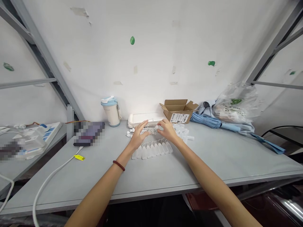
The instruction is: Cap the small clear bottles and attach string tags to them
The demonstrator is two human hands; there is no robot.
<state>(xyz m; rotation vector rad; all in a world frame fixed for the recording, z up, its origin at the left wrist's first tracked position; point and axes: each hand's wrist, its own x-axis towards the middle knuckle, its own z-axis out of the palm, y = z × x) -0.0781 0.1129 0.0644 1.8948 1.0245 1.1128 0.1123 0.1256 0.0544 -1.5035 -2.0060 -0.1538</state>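
While the right hand (167, 130) grips translucent plastic (159, 128), the left hand (138, 135) curves, unclenched, near oblong, frosted pieces (152, 151).

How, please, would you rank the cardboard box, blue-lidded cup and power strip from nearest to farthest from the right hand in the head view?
From the right hand:
1. Cardboard box, just beyond it, rightward
2. Blue-lidded cup, leftward, by the wall
3. Power strip, far left
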